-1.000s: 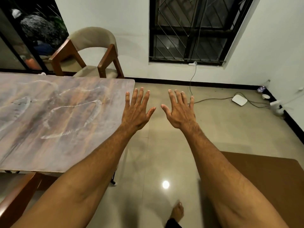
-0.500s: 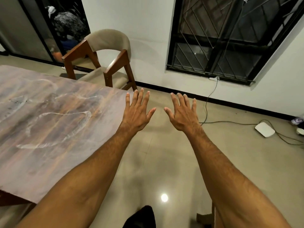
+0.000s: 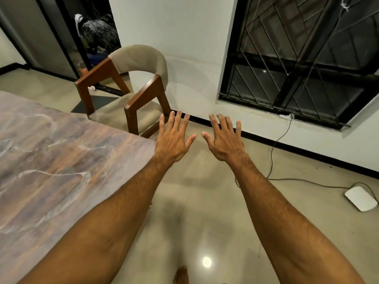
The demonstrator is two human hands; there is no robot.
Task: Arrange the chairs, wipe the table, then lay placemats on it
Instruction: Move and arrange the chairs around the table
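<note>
Both grips are released, the left hand (image 3: 174,140) and right hand (image 3: 224,140) spread flat in the air holding nothing, with the chair (image 3: 131,89) just beyond the left fingertips at the counter's (image 3: 61,160) far right corner.

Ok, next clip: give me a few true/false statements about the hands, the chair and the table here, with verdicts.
1. The left hand and right hand are both open, holding nothing. True.
2. The beige-cushioned wooden armchair lies tipped over. False: it stands upright.
3. Placemats lie on the marble-patterned table. False: none show on its visible top.
4. A flat white box lies on the tiled floor, by the cable. True.
</note>
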